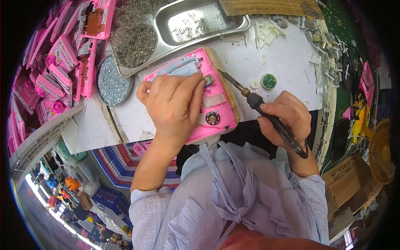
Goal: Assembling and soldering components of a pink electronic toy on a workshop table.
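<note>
A pink plastic toy housing [227, 109] lies open on the worktable, with a grey plastic part, a small metal component [208, 80] and a round black speaker [212, 118] inside it. My left hand [173, 100] rests over the housing, fingers bent and closed together beside the metal component; whatever they pinch is hidden. In my right hand [287, 121] is a soldering iron [273, 118] with a dark handle. Its tip points up and left, just right of the housing and apart from it. A small round tub of green material [268, 81] stands right of the iron's tip.
Springs heap [133, 46] beside a metal tray [200, 39] at the back. A round dish of small metal pieces [113, 81] sits left, near piled pink housings [62, 54]. White plastic parts [268, 33] lie back right. A yellow fan [381, 152] is far right.
</note>
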Available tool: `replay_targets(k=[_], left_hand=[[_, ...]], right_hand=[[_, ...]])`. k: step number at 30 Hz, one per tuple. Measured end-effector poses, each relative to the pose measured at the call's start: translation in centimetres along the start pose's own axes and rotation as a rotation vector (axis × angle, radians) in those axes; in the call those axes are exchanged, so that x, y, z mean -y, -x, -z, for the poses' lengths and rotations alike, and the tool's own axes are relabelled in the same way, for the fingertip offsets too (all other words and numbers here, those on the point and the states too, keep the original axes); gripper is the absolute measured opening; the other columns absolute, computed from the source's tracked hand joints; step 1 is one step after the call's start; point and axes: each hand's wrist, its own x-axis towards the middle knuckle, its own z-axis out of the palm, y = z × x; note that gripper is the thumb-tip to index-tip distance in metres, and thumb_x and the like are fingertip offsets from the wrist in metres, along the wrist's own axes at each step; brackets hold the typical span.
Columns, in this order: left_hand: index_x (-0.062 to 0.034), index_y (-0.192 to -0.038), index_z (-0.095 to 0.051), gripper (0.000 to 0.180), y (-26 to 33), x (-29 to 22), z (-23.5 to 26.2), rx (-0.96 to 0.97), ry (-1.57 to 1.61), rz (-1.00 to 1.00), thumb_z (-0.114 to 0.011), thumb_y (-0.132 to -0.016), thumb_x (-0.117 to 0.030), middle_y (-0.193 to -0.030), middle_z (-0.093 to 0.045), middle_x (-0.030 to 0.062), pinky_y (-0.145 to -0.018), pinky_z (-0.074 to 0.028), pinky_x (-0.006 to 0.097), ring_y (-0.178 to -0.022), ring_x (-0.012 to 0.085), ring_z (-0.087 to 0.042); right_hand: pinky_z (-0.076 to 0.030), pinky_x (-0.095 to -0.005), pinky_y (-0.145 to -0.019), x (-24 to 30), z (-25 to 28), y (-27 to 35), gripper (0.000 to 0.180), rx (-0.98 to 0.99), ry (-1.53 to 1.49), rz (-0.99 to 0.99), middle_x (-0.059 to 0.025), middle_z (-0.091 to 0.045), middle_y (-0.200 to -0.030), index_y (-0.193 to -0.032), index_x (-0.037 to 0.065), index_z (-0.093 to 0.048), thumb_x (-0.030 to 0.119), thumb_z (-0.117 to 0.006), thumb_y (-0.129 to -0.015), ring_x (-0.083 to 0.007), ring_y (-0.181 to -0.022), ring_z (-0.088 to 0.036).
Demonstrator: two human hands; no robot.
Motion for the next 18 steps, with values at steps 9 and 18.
replay_targets(k=[9, 18], left_hand=[[-0.0159, -0.084, -0.073, 0.009, -0.38, -0.72, -0.78, 0.014, -0.111, -0.015, -0.079, -0.079, -0.02, -0.08, -0.054, -0.0013, -0.087, -0.03, 0.041, -0.08, 0.0191, -0.053], [-0.0152, -0.078, -0.069, 0.01, -0.68, -0.8, -0.73, 0.01, -0.135, -0.039, -0.078, -0.076, -0.018, -0.078, -0.052, -0.0006, -0.085, -0.03, 0.042, -0.078, 0.0202, -0.052]], right_hand=[[-0.043, -0.0324, -0.049, 0.07, -0.24, -1.01, 0.028, 0.059, 0.015, -0.01, -0.0044, -0.057, -0.066, -0.093, 0.005, -0.075, 0.008, -0.086, -0.068, -0.0219, -0.054, -0.055], [-0.043, -0.032, -0.05, 0.07, -0.3, -1.07, 0.026, 0.094, 0.028, -0.013, -0.0036, -0.058, -0.065, -0.091, 0.007, -0.076, 0.009, -0.086, -0.067, -0.0222, -0.054, -0.055]])
